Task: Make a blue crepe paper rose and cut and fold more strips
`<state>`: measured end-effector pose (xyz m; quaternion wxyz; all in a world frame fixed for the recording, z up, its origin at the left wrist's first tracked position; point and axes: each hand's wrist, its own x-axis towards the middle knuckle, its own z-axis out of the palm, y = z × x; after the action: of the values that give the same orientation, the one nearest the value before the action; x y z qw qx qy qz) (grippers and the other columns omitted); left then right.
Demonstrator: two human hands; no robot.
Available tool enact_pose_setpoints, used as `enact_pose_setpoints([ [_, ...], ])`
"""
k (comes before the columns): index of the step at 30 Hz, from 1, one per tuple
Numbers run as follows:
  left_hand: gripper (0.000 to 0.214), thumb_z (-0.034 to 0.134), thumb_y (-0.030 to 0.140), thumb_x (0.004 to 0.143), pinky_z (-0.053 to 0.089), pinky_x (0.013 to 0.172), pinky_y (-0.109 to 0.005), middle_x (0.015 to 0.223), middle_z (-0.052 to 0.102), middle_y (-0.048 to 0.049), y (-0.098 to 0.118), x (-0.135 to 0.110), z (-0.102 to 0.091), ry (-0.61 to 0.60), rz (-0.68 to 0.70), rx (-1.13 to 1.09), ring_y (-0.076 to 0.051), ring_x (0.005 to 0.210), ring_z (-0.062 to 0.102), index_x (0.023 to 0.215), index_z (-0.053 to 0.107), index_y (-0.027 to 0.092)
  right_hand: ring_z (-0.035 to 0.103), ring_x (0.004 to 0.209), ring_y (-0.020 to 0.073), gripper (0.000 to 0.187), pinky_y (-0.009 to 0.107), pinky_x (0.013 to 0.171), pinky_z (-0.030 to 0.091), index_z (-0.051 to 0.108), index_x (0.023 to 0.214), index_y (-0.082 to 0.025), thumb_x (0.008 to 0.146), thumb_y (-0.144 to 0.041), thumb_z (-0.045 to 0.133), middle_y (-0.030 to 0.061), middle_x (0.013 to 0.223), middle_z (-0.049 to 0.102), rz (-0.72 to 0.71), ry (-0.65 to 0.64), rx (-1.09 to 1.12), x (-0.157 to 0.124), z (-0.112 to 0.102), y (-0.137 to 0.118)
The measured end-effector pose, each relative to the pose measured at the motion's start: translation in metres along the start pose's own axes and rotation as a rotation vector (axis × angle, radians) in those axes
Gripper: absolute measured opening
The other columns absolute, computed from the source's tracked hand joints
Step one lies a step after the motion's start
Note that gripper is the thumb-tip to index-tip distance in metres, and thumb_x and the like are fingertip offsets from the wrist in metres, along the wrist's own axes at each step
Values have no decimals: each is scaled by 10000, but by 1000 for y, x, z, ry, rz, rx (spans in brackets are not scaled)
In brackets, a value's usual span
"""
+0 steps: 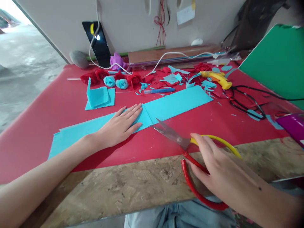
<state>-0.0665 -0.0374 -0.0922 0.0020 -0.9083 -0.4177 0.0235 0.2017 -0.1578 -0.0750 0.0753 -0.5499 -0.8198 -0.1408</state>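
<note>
A long light-blue paper strip (177,102) lies slantwise across the red sheet, with a fold or overlapping edge near its middle. My left hand (124,124) rests flat on the strip, fingers stretched out and side by side, just left of that edge. In my right hand (213,158) is a pair of scissors (177,138) with one yellow and one red handle. Their blades are slightly apart, and the tips are at the strip's near edge by the fold. Whether paper is between the blades I cannot tell.
Folded blue paper pieces (98,97) lie behind my left hand. Red paper roses (135,80), blue paper roses (122,83), a blue pen (159,91) and scraps are further back. A yellow glue gun (217,79) with a black cord lies right, near a green board (277,63).
</note>
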Motion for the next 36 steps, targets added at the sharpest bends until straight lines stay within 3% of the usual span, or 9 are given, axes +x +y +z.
enact_pose_setpoints([
  [26,662,17,528,915,112,1130,-382,1503,104,-25,0,1,2,-6,-10,-7,-168,1382,127,1432,128,130,636,628,200,482,284,479,494,474,1158,-7,782,-306,496,163,969,630,8,-17,-25,6,6,-8],
  [36,678,-5,537,907,112,1130,-388,1505,98,-33,1,1,0,-13,-10,-12,-179,1380,138,1434,117,129,565,476,155,467,274,413,452,529,1121,12,805,-322,451,147,883,641,24,-7,-48,11,-1,-19],
])
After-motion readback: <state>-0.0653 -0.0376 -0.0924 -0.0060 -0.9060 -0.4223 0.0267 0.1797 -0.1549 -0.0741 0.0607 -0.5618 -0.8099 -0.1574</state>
